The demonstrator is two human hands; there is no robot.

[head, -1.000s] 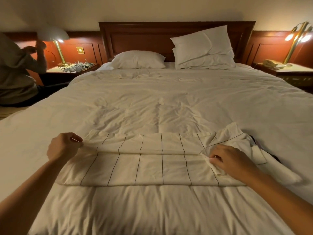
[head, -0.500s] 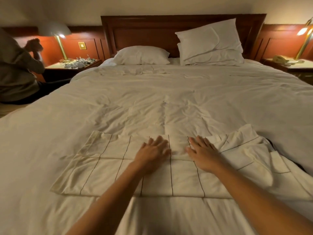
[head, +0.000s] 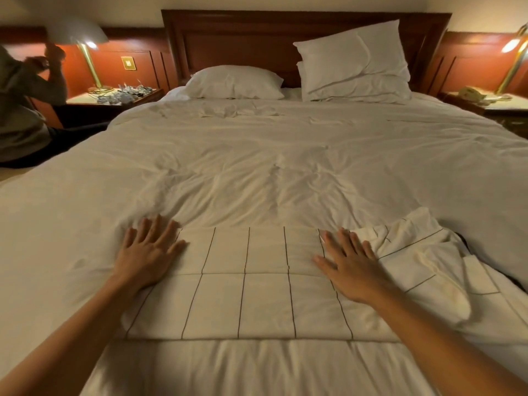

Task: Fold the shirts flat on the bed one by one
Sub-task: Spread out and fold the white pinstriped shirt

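A cream shirt with thin dark grid lines [head: 251, 281] lies folded into a wide band across the near part of the white bed [head: 285, 167]. My left hand [head: 147, 252] rests flat with spread fingers on the shirt's left end, partly over the duvet. My right hand [head: 347, 265] presses flat on the shirt right of centre. Beyond my right hand the shirt's collar end and sleeve [head: 423, 261] lie loosely bunched, with something dark showing under their far edge.
Two white pillows [head: 354, 61] lean at the wooden headboard. A person [head: 23, 104] crouches at the left by a nightstand with a lamp [head: 85, 44] and small clutter. Another nightstand with a phone [head: 471, 94] and lamp stands at the right.
Both hands let go of the fold's ends, came together flat at the shirt's middle, then slid apart outward to its left end and right part. The view tilted slightly.
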